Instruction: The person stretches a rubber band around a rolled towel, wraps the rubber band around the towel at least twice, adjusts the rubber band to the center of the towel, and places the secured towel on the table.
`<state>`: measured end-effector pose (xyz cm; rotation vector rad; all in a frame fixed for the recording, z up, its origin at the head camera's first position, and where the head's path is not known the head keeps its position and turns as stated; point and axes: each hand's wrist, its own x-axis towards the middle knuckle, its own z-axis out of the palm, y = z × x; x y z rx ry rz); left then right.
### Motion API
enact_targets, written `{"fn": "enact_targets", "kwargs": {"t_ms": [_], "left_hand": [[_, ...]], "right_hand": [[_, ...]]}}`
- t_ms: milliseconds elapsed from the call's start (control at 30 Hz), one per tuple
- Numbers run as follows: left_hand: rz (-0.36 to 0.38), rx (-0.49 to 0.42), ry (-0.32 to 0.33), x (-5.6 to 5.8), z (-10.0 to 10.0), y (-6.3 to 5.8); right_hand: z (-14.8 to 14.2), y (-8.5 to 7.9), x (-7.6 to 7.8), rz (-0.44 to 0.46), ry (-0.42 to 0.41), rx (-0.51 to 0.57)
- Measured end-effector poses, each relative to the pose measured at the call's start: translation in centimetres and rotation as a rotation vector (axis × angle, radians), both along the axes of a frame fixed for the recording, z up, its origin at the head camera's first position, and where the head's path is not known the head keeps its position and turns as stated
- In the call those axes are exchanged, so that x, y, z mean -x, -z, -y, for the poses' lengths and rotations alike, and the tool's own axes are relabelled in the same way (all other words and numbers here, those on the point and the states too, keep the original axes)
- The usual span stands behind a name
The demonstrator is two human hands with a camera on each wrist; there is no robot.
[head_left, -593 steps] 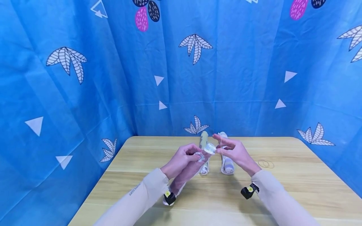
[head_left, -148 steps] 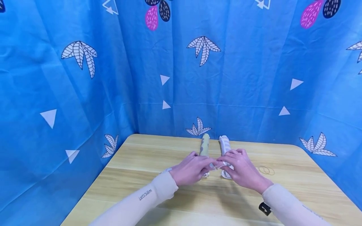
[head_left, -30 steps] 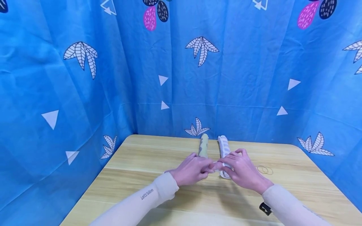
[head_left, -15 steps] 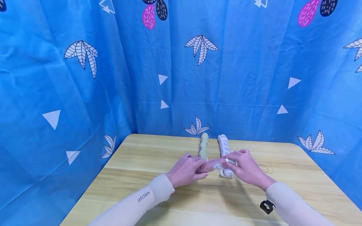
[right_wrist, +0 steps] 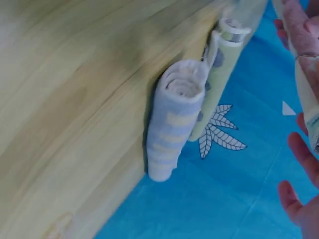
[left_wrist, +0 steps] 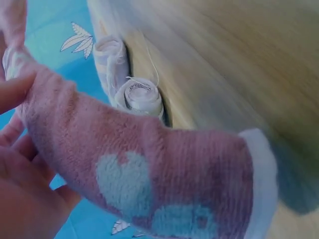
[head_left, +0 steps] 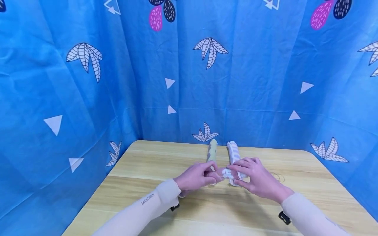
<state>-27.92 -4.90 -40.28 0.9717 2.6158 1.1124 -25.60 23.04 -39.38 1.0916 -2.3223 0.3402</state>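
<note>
Both hands hold a pink rolled towel [head_left: 226,173] with pale patches above the table. My left hand [head_left: 198,177] grips it partway along, thumb and forefinger close together. The roll [left_wrist: 149,154] runs back beneath that wrist to a white-edged end in the left wrist view. My right hand [head_left: 254,175] has its fingers over the far end and its thumb below. A thin line crosses the towel [right_wrist: 310,82] in the right wrist view; whether it is a rubber band I cannot tell. Behind stand a green rolled towel [head_left: 212,152] and a striped rolled towel [head_left: 233,152].
Thin loops like rubber bands [head_left: 278,177] lie on the wooden table [head_left: 141,170], right of my right hand. The green and striped rolls lie side by side toward the back edge. A blue patterned curtain [head_left: 251,82] hangs behind.
Much earlier, my right hand stretched a thin loop near the pink roll's end; now no stretched loop shows. In the last half second, my left thumb and forefinger shifted along the roll toward the right hand.
</note>
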Motion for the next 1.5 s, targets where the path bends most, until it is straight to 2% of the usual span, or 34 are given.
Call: {"fn": "enact_targets", "kwargs": {"t_ms": [100,167,233,300,367,500,567,700,833,967,1200,1333,1500], "left_hand": [[0.127,-0.054,0.021,0.1,0.1,0.2],[0.175,-0.070,0.020,0.2,0.1,0.4],[0.191,-0.080,0.016,0.3,0.1,0.7],[0.150,-0.070,0.002,0.2,0.0,0.8],[0.030,-0.031,-0.017,0.1,-0.3,0.9],[-0.355,0.117,-0.079,-0.4,-1.0,1.1],[-0.522,0.172,-0.098,-0.5,-1.1,1.4],[-0.693,0.193,-0.067,-0.5,-0.9,1.9],[-0.793,0.207,-0.031,-0.1,-0.8,1.8],[-0.821,0.246,-0.009,0.3,-0.9,1.3],[-0.812,0.322,0.004,0.5,-0.9,0.9],[-0.816,0.347,-0.023,0.7,-0.5,1.2],[-0.826,0.314,-0.059,1.0,-0.2,1.5]], "right_hand": [[-0.1,0.1,0.0,-0.091,-0.021,-0.021],[-0.1,0.2,0.0,-0.127,-0.019,-0.024],[0.0,0.3,0.2,-0.134,-0.009,-0.017],[0.2,0.3,0.3,-0.134,0.004,-0.009],[0.4,0.3,0.4,-0.130,0.016,0.002],[1.0,0.4,0.6,-0.122,0.036,0.039],[1.2,0.5,0.7,-0.119,0.051,0.052],[1.5,0.7,0.7,-0.127,0.064,0.079],[1.6,0.5,0.9,-0.141,0.071,0.114],[1.6,0.4,1.1,-0.141,0.078,0.125],[1.7,0.3,1.2,-0.104,0.088,0.128],[1.5,0.0,1.3,-0.054,0.115,0.133],[1.3,-0.2,1.2,0.047,0.157,0.179]]}}
